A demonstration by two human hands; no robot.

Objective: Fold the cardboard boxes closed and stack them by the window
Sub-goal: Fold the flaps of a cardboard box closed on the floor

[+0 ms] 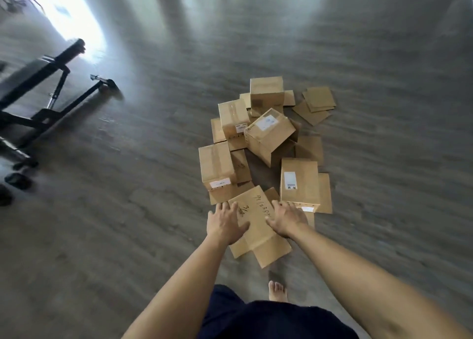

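We observe both hands reaching down to the nearest cardboard box (256, 223), which lies on its side on the grey wood-look floor (128, 210) at the near edge of a loose heap of boxes (266, 139). The left hand (226, 223) rests on the box's left edge with its fingers spread and fairly straight. The right hand (286, 219) lies against the right edge, its fingers also spread, the tips bending slightly over the cardboard; whether they grip the edge we cannot tell. Handwritten dark numerals run across the box's upper face, and its flaps stand open toward the person.

The heap behind holds several taped boxes bearing white labels, some upright and some tipped, touching or leaning on one another. Flat cardboard sheets (317, 103) lie fanned on the floor just beside the heap at its far right.

A black metal-framed bench (38, 90) stands well apart at the left. A bright patch of light (69, 13) falls on the floor beyond it. A bare foot (277, 291) and dark clothing (268, 318) show at the lower edge of the view.
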